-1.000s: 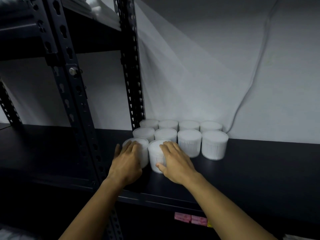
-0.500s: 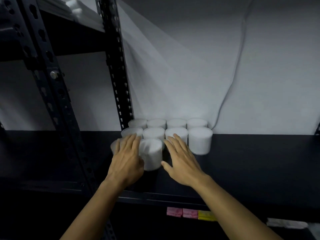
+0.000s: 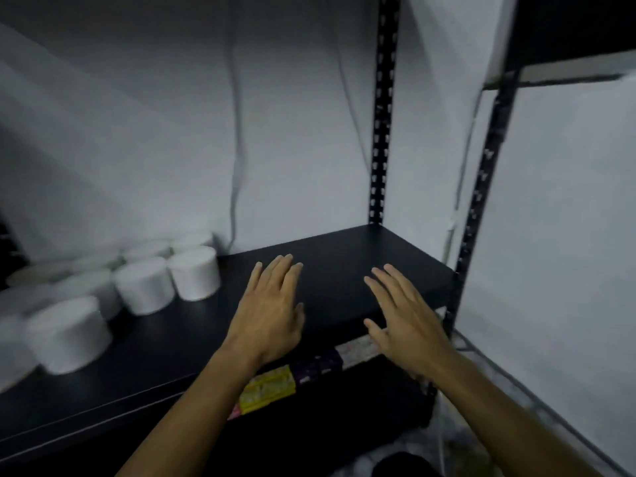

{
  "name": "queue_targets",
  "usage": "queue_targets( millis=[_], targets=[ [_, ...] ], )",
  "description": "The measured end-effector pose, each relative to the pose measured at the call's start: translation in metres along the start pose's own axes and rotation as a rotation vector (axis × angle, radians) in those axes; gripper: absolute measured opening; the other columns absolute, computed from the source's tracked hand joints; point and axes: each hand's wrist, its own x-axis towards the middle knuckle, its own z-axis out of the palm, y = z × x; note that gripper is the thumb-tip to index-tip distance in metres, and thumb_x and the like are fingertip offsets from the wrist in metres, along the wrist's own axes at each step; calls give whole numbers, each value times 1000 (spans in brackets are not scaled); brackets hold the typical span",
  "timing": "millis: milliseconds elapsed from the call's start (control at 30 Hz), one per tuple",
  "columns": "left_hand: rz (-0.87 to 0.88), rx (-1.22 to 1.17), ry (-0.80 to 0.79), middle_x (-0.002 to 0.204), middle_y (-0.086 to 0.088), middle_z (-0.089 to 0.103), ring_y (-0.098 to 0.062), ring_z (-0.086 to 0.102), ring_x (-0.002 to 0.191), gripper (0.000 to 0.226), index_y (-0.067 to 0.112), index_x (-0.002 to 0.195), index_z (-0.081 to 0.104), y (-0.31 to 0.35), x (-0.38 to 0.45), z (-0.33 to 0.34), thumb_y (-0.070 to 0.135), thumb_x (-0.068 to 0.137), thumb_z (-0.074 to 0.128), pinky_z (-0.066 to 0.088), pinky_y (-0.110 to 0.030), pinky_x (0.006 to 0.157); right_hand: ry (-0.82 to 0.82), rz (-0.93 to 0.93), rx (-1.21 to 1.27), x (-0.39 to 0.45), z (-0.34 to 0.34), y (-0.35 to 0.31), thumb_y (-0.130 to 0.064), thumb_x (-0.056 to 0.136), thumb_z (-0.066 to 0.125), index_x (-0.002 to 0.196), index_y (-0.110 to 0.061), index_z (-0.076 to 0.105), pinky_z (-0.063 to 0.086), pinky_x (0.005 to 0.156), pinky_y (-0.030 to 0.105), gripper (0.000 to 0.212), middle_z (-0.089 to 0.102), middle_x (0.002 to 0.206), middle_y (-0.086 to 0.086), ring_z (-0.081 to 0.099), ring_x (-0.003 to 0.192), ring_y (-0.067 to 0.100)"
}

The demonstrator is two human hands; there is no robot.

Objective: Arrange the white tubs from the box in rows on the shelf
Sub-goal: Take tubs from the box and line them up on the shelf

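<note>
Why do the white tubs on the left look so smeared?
Head view: dim light and motion blur smear the white tubs, worst toward the left edge; both open hands, left hand and right hand, show sharper over the dark shelf; wide-angle lens bends the uprights.

A plain, pale grey-white wall (image 3: 144, 139) stands behind the racking, dimly lit, with soft diagonal shadows across it. A thin pale cable (image 3: 236, 160) hangs down the wall. Two black perforated metal uprights (image 3: 382, 132) rise on the right, the nearer one (image 3: 481, 187) slanting in the wide view. A dark board (image 3: 578, 25) sits high at the right, its underside pale. On the front edge below, small paper labels show: a yellow one (image 3: 268, 389), dark ones and a whitish one (image 3: 356, 349). A second pale wall (image 3: 557, 242) closes the right side.
</note>
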Motion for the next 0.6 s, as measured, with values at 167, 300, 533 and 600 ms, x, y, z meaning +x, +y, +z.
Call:
queue_targets(
  millis=[167, 300, 533, 600],
  targets=[
    [215, -97, -31, 154, -14, 29, -26, 21, 144, 67, 5, 146, 31, 110, 41, 32, 32, 90, 54, 14, -47, 119, -6, 185, -115, -83, -36, 94, -33, 85, 55, 137, -3, 42, 27, 113, 44, 62, 41, 144, 16, 28, 138, 31],
    [348, -185, -66, 158, -10, 20, -22, 12, 147, 68, 8, 150, 22, 192, 62, 55, 37, 94, 47, 6, -43, 120, 19, 303, -200, -149, -57, 150, -26, 81, 66, 135, 0, 44, 23, 114, 41, 63, 43, 141, 19, 29, 136, 33],
    [579, -312, -160, 155, -14, 23, -28, 18, 144, 71, 7, 148, 23, 316, 82, 99, 37, 90, 51, 7, -43, 120, -28, 539, -274, -254, -68, 211, -30, 81, 69, 135, 0, 43, 24, 112, 42, 68, 43, 141, 20, 30, 136, 35],
    [650, -323, -196, 156, -14, 21, -28, 17, 144, 71, 7, 149, 22, 341, 85, 118, 39, 91, 49, 8, -44, 119, -39, 599, -279, -279, -65, 223, -29, 81, 68, 135, 0, 43, 24, 111, 43, 66, 43, 141, 20, 30, 136, 37]
  ],
)
